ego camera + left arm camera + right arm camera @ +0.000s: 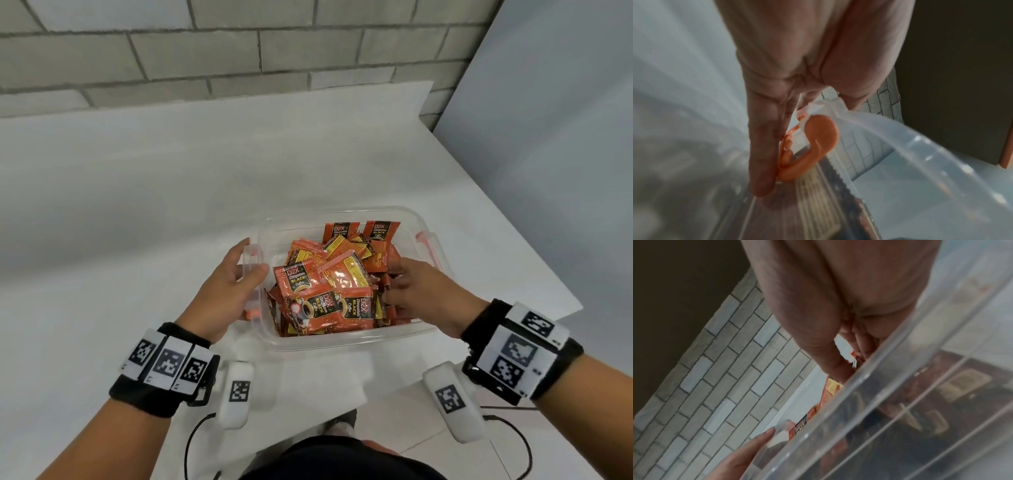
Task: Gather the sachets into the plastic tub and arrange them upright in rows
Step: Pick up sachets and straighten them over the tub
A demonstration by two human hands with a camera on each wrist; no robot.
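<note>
Head view shows our left hand [227, 291], fingers straight, bracing the plastic tub [346, 339]; our right hand [421, 291] digs among the sachets [329, 291] heaped between both hands, its grasp hidden. We risk toppling the two upright sachets [359, 231] beyond our fingers.

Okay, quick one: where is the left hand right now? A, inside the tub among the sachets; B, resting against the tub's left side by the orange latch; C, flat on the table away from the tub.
B: the left hand rests against the tub by its orange latch, outside the sachets.
</note>
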